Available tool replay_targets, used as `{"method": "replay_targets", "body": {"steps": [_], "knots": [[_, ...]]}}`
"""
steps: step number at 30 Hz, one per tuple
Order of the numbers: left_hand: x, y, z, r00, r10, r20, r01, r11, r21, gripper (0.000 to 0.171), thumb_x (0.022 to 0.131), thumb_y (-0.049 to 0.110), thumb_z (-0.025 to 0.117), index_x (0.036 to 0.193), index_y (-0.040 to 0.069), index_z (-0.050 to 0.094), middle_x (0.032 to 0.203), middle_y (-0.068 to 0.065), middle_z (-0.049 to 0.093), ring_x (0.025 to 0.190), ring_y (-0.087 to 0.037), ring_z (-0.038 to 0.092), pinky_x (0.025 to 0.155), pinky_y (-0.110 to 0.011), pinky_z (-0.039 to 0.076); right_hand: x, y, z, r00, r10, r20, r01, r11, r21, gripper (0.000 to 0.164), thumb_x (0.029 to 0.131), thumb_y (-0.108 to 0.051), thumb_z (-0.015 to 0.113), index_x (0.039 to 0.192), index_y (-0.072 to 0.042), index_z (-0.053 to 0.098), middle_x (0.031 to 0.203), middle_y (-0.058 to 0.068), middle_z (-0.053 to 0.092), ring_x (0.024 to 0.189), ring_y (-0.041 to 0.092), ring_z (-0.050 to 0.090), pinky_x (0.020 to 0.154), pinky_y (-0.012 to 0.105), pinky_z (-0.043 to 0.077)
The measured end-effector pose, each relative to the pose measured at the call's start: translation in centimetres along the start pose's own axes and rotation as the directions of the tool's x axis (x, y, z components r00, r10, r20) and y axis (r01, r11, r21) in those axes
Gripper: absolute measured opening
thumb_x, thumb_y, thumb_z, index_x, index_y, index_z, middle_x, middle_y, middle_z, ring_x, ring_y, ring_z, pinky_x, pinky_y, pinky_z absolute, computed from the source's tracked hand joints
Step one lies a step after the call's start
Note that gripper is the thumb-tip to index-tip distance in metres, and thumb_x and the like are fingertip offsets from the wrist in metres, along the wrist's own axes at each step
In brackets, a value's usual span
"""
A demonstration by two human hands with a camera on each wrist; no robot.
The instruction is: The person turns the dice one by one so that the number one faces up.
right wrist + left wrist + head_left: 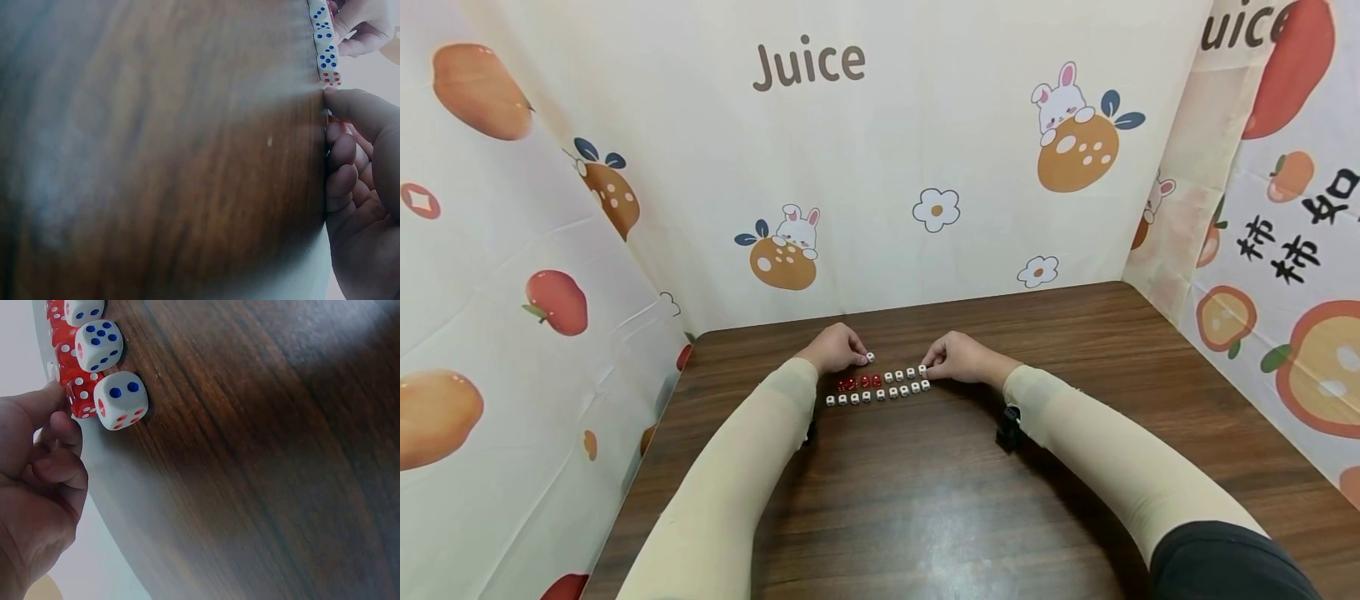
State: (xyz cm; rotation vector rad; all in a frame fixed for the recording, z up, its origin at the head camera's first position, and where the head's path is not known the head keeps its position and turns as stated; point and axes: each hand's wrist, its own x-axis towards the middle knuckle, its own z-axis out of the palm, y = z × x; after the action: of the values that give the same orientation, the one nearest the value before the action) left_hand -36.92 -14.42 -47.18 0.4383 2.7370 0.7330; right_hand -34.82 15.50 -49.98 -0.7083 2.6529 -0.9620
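Note:
Two rows of dice lie on the brown table. The near row is of white dice (881, 396); the far row has red dice (865, 382) on the left and white dice (899, 377) on the right. My left hand (838, 348) pinches a white die (870, 357) just behind the far row; in the left wrist view its fingertips are mostly hidden behind a red die (82, 394). At the far row's right end, my right hand (962, 358) holds a white die (922, 369) between thumb and finger. The right wrist view shows its thumb (356, 109) beside the row's end.
Wood-grain table (910, 500) runs in front of the rows and to both sides. A printed cloth wall (865, 167) stands along the back edge, with more printed cloth at left and right. A black strap piece (1011, 429) hangs under the right wrist.

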Motion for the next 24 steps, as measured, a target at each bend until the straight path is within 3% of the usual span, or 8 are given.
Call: {"method": "replay_targets", "body": {"steps": [12, 24], "knots": [[-0.34, -0.22, 0.49, 0.999, -0.028, -0.034, 0.025, 0.997, -0.070, 0.012, 0.089, 0.026, 0.089, 0.093, 0.016, 0.086, 0.094, 0.002, 0.081, 0.086, -0.014, 0.066, 0.076, -0.029, 0.053, 0.04, 0.03, 0.10, 1.000, -0.010, -0.003, 0.010, 1.000, 0.013, 0.004, 0.090, -0.022, 0.082, 0.092, -0.022, 0.085, 0.075, -0.008, 0.072, 0.067, 0.007, 0.059, 0.066, 0.025, 0.050], [-0.80, 0.14, 0.58, 0.997, -0.072, -0.025, 0.067, 0.986, -0.153, 0.013, 0.091, 0.025, 0.086, 0.096, 0.013, 0.085, 0.087, -0.001, 0.078, 0.063, -0.010, 0.063, 0.061, -0.025, 0.053, -0.03, 0.17, 0.16, 1.000, -0.012, -0.009, 0.012, 1.000, 0.002, 0.004, 0.090, -0.020, 0.081, 0.092, -0.021, 0.084, 0.074, -0.007, 0.072, 0.068, 0.008, 0.058, 0.067, 0.025, 0.049]]}}
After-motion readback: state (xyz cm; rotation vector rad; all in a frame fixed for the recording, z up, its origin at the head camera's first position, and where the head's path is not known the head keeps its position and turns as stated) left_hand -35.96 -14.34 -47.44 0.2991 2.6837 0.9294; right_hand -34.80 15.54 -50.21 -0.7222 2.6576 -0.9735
